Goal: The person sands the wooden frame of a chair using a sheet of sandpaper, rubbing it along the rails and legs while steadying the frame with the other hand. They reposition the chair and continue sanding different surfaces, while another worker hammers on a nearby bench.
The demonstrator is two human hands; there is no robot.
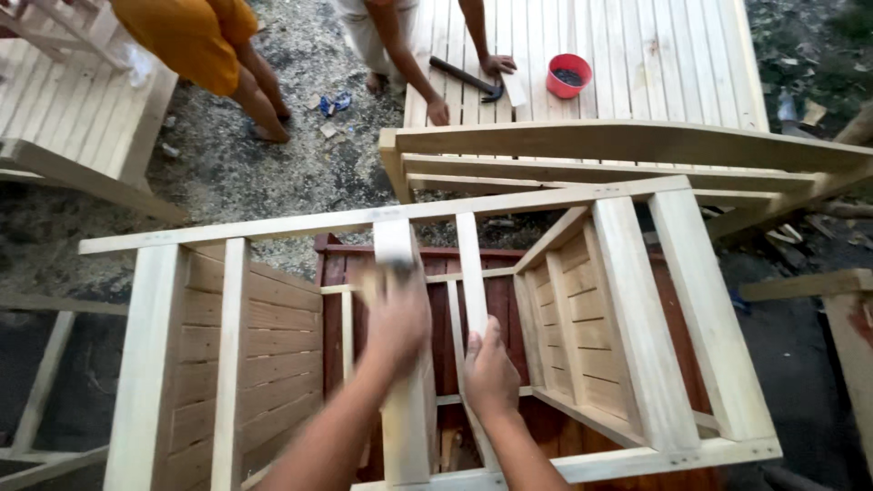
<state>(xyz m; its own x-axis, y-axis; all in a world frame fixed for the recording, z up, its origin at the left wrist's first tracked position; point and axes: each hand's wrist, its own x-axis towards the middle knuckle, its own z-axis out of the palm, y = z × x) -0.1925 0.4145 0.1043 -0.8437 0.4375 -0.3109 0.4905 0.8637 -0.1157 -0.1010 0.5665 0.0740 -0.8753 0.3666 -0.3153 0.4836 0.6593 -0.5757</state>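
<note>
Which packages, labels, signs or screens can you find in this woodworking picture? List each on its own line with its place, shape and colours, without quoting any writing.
No labels, signs or screens show.
Red bucket: the nearest thing to a package, a small round open red tub with dark contents, standing on the pale slatted wooden panel at the top, right of a co-worker's hammer.

ground (245, 173): grey dirt strewn with sawdust and wood scraps
on it: pale wooden frame (637, 318), slatted panel (627, 64)
on panel: red bowl (569, 75), hammer (466, 77)
</note>
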